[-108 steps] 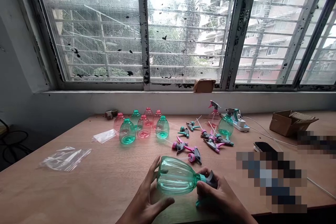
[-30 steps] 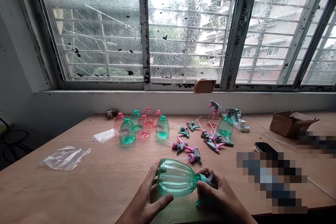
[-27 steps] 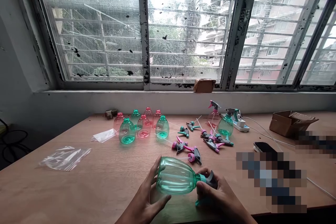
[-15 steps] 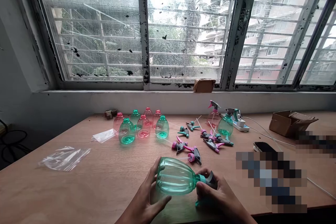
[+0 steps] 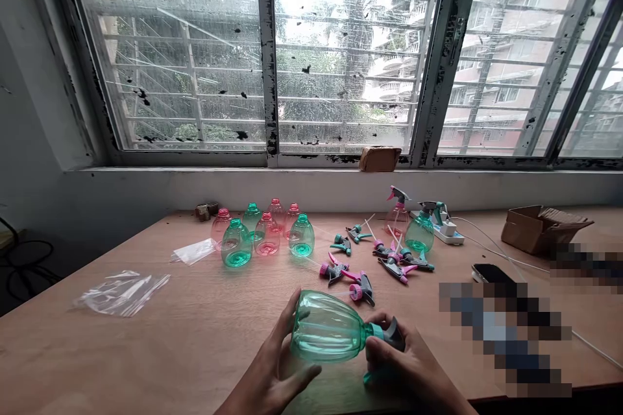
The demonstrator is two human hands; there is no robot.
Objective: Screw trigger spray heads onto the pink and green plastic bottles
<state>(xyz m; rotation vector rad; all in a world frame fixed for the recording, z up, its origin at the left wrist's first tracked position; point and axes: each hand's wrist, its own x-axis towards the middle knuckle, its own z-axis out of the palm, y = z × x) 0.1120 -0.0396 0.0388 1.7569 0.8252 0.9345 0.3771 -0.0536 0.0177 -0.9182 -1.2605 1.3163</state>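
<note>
A clear green spray bottle point(image 5: 328, 329) lies sideways between my hands, above the near part of the table. My left hand point(image 5: 278, 360) curls around its wide base, with the fingers behind it and the thumb below. At the neck, my right hand point(image 5: 406, 358) is closed on the grey and teal trigger sprayer point(image 5: 393, 335), which sits on the bottle's mouth. My right fingers partly hide the sprayer. Just beyond the bottle are loose pink and grey trigger sprayers point(image 5: 363, 290), and several teal ones point(image 5: 341, 244) lie farther back.
Several open green and pink bottles point(image 5: 237, 248) stand at the back left, by plastic bags point(image 5: 124, 292). Two bottles with sprayers point(image 5: 419, 233) stand near a power strip point(image 5: 450, 237). A cardboard box point(image 5: 540, 230) and a phone point(image 5: 491, 274) are to the right.
Hardly anything differs. The bottle and both hands appear very slightly farther right, along with the whole scene; the grip of both hands is the same.
</note>
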